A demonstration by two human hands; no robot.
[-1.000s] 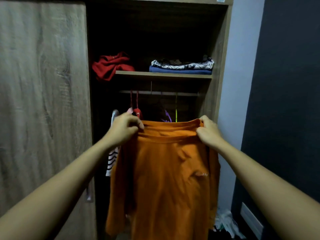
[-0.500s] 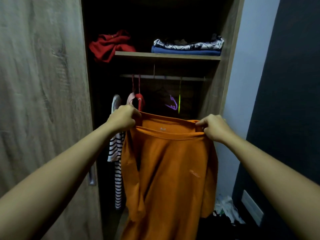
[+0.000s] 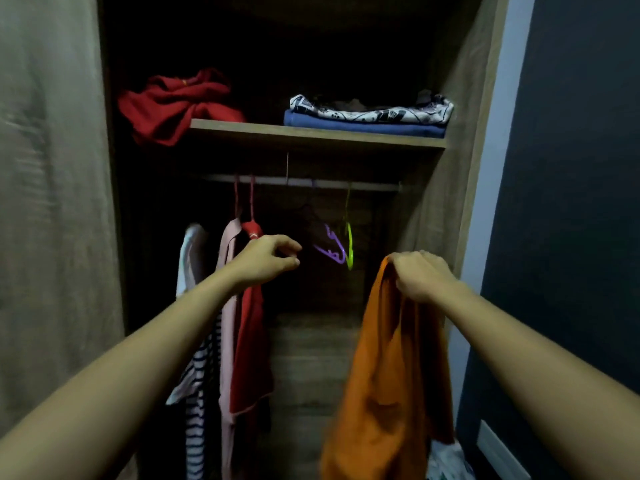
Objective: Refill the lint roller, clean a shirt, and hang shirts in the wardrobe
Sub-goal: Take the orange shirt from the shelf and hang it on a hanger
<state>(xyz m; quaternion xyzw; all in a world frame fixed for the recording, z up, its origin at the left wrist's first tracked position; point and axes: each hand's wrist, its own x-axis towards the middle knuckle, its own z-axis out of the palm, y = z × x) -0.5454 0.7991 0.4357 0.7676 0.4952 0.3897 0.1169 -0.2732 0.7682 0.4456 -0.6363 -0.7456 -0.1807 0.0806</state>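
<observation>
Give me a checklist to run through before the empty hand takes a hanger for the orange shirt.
1. Grip on the orange shirt: ok, the right hand holds its bunched top.
2. Free left hand: ok, it holds nothing and is not touching the purple hanger.
3. Bare hanger available: ok, the purple hanger and green hanger hang empty on the rail.
4. Room on the rail: ok, the red shirt and its neighbours hang at the left.
5. Lint removed: cannot tell, too dim.
</observation>
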